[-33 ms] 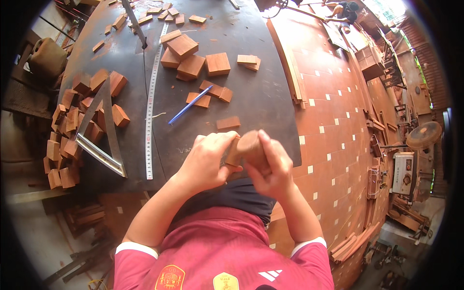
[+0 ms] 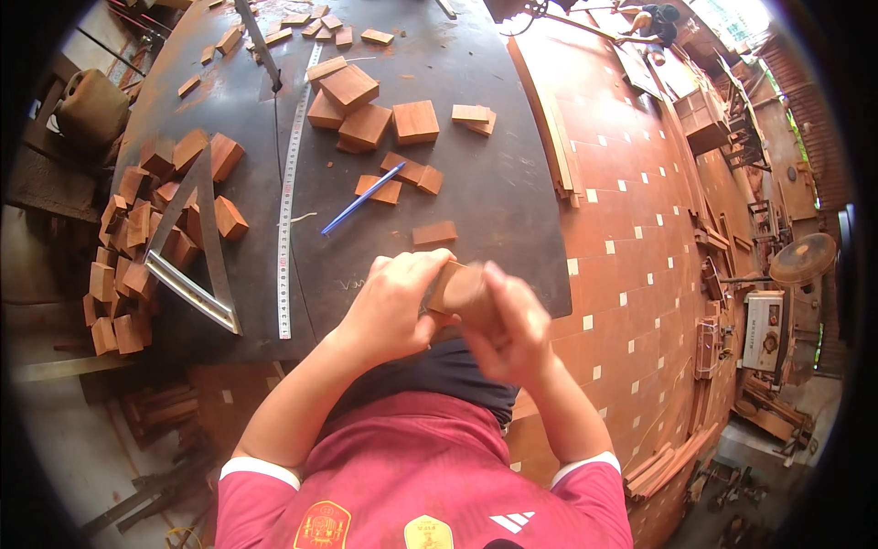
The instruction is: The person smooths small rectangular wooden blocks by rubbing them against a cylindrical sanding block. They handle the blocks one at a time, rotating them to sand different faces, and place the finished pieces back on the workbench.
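Observation:
At the table's near edge, my left hand (image 2: 393,297) is closed round a small wooden block (image 2: 442,291). My right hand (image 2: 514,320) is closed on a brown, curved piece (image 2: 470,297) pressed up against that block. Motion smears this piece, so its kind is unclear. Just beyond my hands lies one flat wooden block (image 2: 433,234). Farther off, a blue pen (image 2: 362,199) rests with its far end over some small blocks (image 2: 380,189).
A triangular metal square (image 2: 219,261) leans on a heap of wooden blocks (image 2: 137,229) at left. A measuring tape strip (image 2: 286,220) runs along the dark table (image 2: 494,201). Larger blocks (image 2: 351,89) are stacked beyond; a blade (image 2: 260,46) stands upright. Another person (image 2: 655,23) is far right.
My right hand and the brown piece have shifted slightly down and now look more blurred. My left hand stays almost in place, still round the block.

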Demonstrator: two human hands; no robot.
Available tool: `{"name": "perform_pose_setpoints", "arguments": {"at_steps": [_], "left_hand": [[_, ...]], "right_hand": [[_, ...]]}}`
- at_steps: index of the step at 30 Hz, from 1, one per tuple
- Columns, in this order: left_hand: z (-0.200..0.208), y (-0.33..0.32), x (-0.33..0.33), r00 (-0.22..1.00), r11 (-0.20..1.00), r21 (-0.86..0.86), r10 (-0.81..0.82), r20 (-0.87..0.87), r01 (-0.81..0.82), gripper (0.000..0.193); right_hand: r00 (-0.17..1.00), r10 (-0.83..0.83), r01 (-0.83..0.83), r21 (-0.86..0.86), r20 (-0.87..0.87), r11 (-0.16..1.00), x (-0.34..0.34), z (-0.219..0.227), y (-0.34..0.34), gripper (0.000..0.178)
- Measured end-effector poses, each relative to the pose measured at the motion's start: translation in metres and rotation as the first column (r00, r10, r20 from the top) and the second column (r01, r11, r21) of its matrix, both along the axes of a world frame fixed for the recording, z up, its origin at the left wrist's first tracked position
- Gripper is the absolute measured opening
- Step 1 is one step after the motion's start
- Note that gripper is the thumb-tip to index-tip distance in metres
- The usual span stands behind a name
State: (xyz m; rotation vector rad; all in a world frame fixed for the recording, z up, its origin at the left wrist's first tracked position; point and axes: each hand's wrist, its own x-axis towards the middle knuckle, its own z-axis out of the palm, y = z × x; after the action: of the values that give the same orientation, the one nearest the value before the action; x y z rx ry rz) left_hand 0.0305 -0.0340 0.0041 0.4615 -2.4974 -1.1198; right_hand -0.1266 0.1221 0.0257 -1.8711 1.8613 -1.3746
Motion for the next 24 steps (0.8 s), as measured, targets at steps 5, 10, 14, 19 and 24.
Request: {"name": "perform_pose_setpoints", "arguments": {"at_steps": [5, 10, 14, 19, 24], "left_hand": [[-0.002, -0.003, -0.001, 1.000, 1.000, 0.007, -0.004, 0.000, 0.004, 0.063], [-0.002, -0.005, -0.001, 1.000, 1.000, -0.024, 0.001, 0.001, -0.001, 0.064], [0.005, -0.002, -0.002, 1.000, 1.000, 0.007, -0.002, 0.003, 0.002, 0.064], [0.001, -0.004, -0.004, 1.000, 1.000, 0.004, -0.012, 0.010, 0.012, 0.068], [0.000, -0.004, -0.002, 1.000, 1.000, 0.006, -0.022, -0.002, 0.022, 0.070]], "right_hand": [[0.983, 0.182, -0.181, 0.047, -0.014, 0.982, -0.002, -0.003, 0.010, 0.080], [0.994, 0.098, -0.099, 0.014, 0.040, 0.995, 0.000, -0.002, 0.006, 0.078], [0.998, -0.052, 0.051, 0.017, 0.032, 0.999, -0.012, -0.008, 0.003, 0.076], [0.990, 0.096, -0.097, -0.004, -0.108, 0.995, -0.016, -0.004, 0.004, 0.076], [0.987, 0.133, -0.133, 0.007, -0.088, 0.991, -0.020, -0.002, 0.000, 0.075]]}}
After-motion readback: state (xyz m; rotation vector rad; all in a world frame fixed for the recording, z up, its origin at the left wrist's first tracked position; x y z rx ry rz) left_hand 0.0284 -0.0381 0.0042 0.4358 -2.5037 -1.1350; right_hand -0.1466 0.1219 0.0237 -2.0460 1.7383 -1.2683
